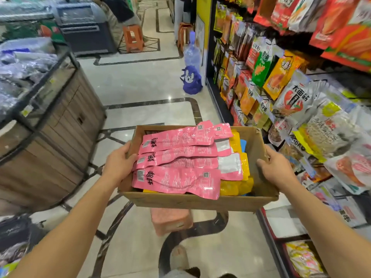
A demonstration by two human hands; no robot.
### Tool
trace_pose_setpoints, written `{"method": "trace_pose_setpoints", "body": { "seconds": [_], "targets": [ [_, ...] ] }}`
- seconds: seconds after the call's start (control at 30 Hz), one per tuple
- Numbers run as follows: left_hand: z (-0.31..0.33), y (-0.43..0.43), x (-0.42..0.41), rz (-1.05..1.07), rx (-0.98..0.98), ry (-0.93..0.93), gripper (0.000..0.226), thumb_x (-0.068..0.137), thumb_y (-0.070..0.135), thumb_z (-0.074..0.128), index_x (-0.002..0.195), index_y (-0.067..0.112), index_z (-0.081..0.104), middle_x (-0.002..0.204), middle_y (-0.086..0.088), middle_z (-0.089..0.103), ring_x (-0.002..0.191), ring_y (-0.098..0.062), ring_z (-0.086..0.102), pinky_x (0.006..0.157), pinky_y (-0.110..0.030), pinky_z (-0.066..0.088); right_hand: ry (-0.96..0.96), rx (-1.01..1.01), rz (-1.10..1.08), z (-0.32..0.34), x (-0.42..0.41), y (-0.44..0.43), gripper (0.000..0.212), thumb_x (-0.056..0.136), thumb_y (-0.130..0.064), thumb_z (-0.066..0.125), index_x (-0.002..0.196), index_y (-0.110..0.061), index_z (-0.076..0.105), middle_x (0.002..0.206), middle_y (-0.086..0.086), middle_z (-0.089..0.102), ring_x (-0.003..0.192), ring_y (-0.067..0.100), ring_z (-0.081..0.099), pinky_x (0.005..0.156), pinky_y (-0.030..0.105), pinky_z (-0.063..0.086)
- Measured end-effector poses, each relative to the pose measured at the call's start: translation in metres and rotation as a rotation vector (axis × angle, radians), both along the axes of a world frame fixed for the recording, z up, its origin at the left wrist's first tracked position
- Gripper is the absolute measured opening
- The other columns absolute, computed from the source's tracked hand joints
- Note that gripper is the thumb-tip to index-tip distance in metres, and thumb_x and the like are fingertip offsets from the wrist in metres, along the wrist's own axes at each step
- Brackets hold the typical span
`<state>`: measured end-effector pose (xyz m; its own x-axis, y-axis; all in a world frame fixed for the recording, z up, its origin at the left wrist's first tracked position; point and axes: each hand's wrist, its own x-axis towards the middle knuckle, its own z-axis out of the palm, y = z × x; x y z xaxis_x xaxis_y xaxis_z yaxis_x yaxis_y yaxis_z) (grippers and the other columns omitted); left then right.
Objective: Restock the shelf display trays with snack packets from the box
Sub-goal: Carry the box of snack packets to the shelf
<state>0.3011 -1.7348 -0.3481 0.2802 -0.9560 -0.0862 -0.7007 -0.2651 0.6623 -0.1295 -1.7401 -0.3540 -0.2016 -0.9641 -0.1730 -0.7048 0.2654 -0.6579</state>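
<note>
Both arms reach forward, left hand [118, 164] and right hand [276, 167] gripping opposite walls of the cardboard box [192, 201], pink snack packets [180, 159] stacked inside, carried above the aisle floor beside the shelf [291, 81].

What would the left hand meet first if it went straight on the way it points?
The left hand grips the box by its left wall and points across it. Going on, it would likely meet the pink packets first; they lie right by its thumb.
</note>
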Motion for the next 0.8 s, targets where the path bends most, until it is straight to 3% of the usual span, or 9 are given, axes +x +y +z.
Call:
{"method": "trace_pose_setpoints", "body": {
  "seconds": [0.07, 0.2, 0.33, 0.43, 0.6, 0.73, 0.8],
  "targets": [
    [0.005, -0.037, 0.005, -0.062, -0.012, -0.008, 0.045, 0.095, 0.020, 0.056, 0.136, 0.039, 0.053, 0.106, 0.005, 0.066, 0.096, -0.018, 0.059, 0.080, -0.033, 0.044, 0.006, 0.004, -0.036, -0.001, 0.006, -0.021, 0.051, 0.098, -0.017, 0.054, 0.144, -0.037, 0.046, 0.101, 0.007, 0.066, 0.081, 0.026, 0.057, 0.067, 0.034, 0.043],
    [0.008, -0.107, 0.008, -0.136, -0.020, 0.009, 0.044, 0.094, 0.020, 0.057, 0.133, 0.041, 0.055, 0.104, 0.011, 0.067, 0.097, -0.017, 0.064, 0.081, -0.035, 0.048, 0.004, -0.013, -0.108, -0.006, 0.011, -0.062, 0.054, 0.098, -0.017, 0.054, 0.146, -0.038, 0.045, 0.117, 0.010, 0.068, 0.089, 0.025, 0.054, 0.073, 0.035, 0.044],
    [0.003, -0.171, -0.006, -0.185, -0.008, 0.028, 0.046, 0.096, 0.020, 0.056, 0.138, 0.040, 0.052, 0.105, 0.009, 0.066, 0.094, -0.017, 0.063, 0.074, -0.032, 0.047, 0.016, -0.004, -0.160, -0.016, 0.003, -0.103, 0.059, 0.098, -0.018, 0.055, 0.150, -0.040, 0.039, 0.118, 0.011, 0.070, 0.097, 0.032, 0.062, 0.078, 0.040, 0.053],
    [-0.004, -0.214, -0.023, -0.208, 0.013, 0.044, 0.040, 0.098, 0.023, 0.054, 0.128, 0.049, 0.052, 0.097, 0.012, 0.067, 0.087, -0.013, 0.064, 0.068, -0.029, 0.048, 0.016, 0.000, -0.178, -0.025, -0.011, -0.135, 0.057, 0.098, -0.016, 0.054, 0.149, -0.037, 0.040, 0.115, 0.013, 0.071, 0.096, 0.034, 0.063, 0.077, 0.041, 0.054],
    [-0.014, -0.278, -0.064, -0.226, 0.023, -0.009, 0.038, 0.100, 0.019, 0.053, 0.133, 0.038, 0.052, 0.098, 0.008, 0.064, 0.076, -0.001, 0.057, 0.059, -0.017, 0.041, 0.014, 0.021, -0.213, -0.048, -0.041, -0.188, 0.052, 0.098, -0.016, 0.054, 0.145, -0.034, 0.044, 0.112, 0.011, 0.070, 0.088, 0.031, 0.061, 0.066, 0.034, 0.043],
    [-0.020, -0.323, -0.091, -0.268, 0.035, -0.053, 0.042, 0.097, 0.015, 0.055, 0.118, 0.050, 0.048, 0.101, 0.008, 0.065, 0.085, -0.012, 0.061, 0.071, -0.027, 0.047, -0.067, 0.029, -0.250, -0.065, -0.064, -0.224, 0.055, 0.096, -0.014, 0.054, 0.144, -0.038, 0.043, 0.104, 0.007, 0.071, 0.089, 0.034, 0.065, 0.072, 0.041, 0.055],
    [-0.026, -0.345, -0.101, -0.287, 0.044, -0.059, 0.049, 0.095, 0.011, 0.056, 0.108, 0.058, 0.049, 0.094, 0.014, 0.067, 0.083, -0.008, 0.061, 0.066, -0.020, 0.042, -0.087, 0.042, -0.266, -0.071, -0.074, -0.237, 0.055, 0.095, -0.014, 0.051, 0.143, -0.040, 0.042, 0.101, 0.008, 0.071, 0.085, 0.034, 0.065, 0.071, 0.045, 0.057]
  ]
}}
